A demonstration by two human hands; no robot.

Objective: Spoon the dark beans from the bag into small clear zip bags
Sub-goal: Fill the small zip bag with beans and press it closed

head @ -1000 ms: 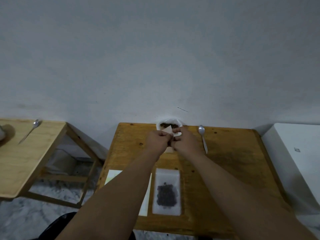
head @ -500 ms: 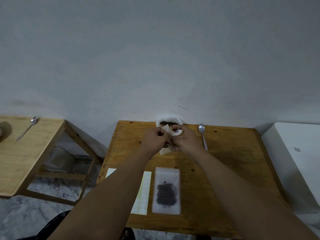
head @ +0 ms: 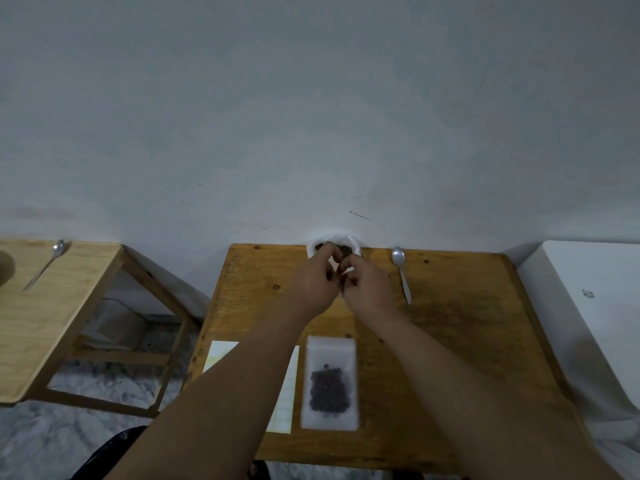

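The open white bag of dark beans [head: 350, 248] stands at the far edge of the wooden table [head: 450, 323], against the wall. Just in front of it my left hand [head: 317, 282] and my right hand [head: 370, 289] meet, fingers curled. Together they pinch a small clear zip bag [head: 347, 270], which is mostly hidden between the fingers. A metal spoon [head: 401, 273] lies on the table to the right of my right hand, untouched. A filled zip bag of dark beans [head: 329, 384] lies flat near the front edge.
A pale sheet of labels [head: 219, 355] lies left of the filled bag, partly under my left forearm. A second wooden table [head: 52, 323] with another spoon [head: 45, 266] stands to the left. A white box [head: 588, 306] sits at the right.
Both hands have shifted slightly toward the bean bag. The small bag's white corner, which stuck up before, is now mostly tucked between the fingers.
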